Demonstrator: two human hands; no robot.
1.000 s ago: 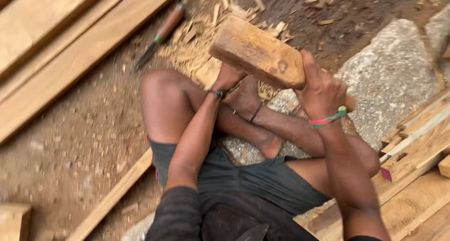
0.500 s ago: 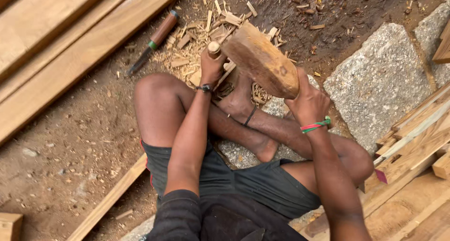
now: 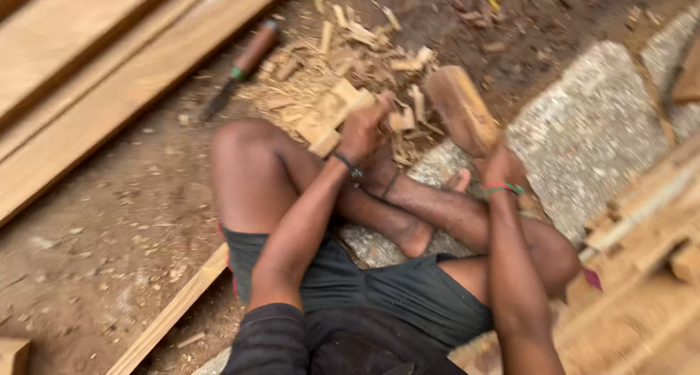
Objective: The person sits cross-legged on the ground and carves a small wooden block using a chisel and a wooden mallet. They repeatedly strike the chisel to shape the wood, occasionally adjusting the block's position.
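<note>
Head view: the left hand (image 3: pixel 362 130) has its fingers clamped on a pale wood piece (image 3: pixel 329 116) held over the wood chips (image 3: pixel 350 61); the right hand (image 3: pixel 502 167) grips a wooden mallet block (image 3: pixel 461 109) raised beside it. A chisel (image 3: pixel 240 67) lies on the ground near the planks (image 3: pixel 109 76).

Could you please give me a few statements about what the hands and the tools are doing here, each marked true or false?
1. The right hand grips a chunky brown wooden mallet. True.
2. The left hand lies flat on the bare soil. False: it is closed on a pale wooden piece over the wood chips.
3. The brown-handled chisel with a green band lies on the ground, in neither hand. True.
4. The long planks lie on the person's right. False: they lie on the left.
</note>
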